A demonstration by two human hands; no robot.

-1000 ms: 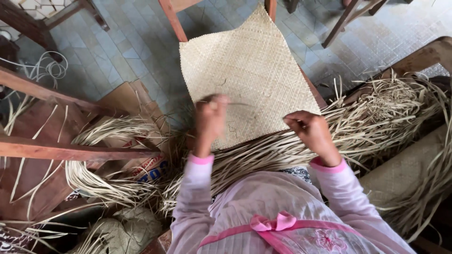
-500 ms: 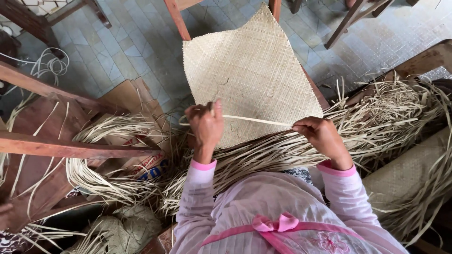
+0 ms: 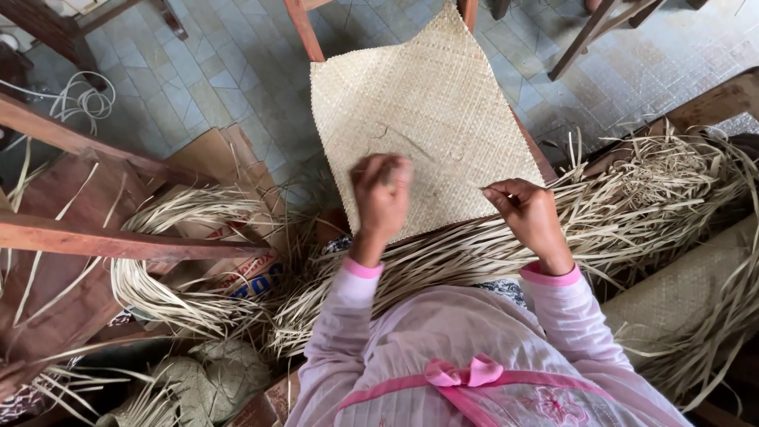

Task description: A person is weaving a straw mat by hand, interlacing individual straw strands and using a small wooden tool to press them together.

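Two hands work a light, pliable mat (image 3: 427, 111): left hand (image 3: 382, 194) blurred, grip unclear; right hand (image 3: 528, 215) seemingly pinches a thin strip (image 3: 473, 183).

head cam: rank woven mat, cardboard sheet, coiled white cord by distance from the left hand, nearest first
1. Woven mat: directly under the left hand, which overlaps its lower edge.
2. Cardboard sheet: on the floor to the hand's left, beside the mat.
3. Coiled white cord: far left on the tiled floor, beyond the slanted wooden beam.
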